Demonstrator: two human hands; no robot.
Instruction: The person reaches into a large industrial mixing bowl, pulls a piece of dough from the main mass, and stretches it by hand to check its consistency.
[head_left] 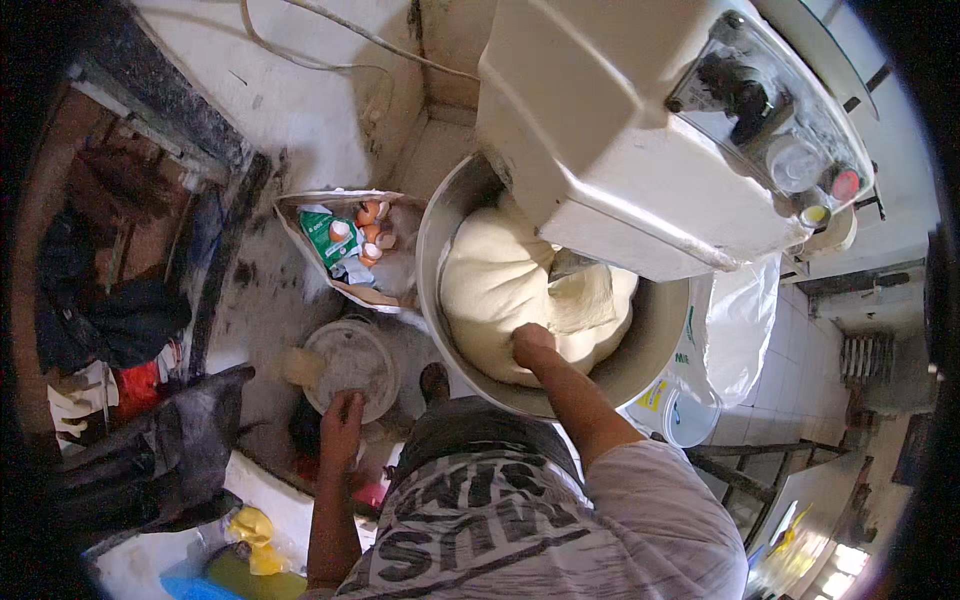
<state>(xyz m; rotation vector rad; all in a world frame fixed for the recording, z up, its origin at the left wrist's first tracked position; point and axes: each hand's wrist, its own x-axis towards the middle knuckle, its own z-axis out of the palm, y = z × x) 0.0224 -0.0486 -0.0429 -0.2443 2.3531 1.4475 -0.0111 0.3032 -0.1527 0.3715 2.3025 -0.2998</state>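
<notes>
The right hand's fingers are pressed into the dough at frame centre, nothing gripped; the left hand's are laid on a lid. The dough is already massed in the bowl under the mixer.

An open cardboard box stands on the floor, left of the mixing bowl, holding a green-and-white packet. A yellow label sits on a white bucket, lower right.
</notes>
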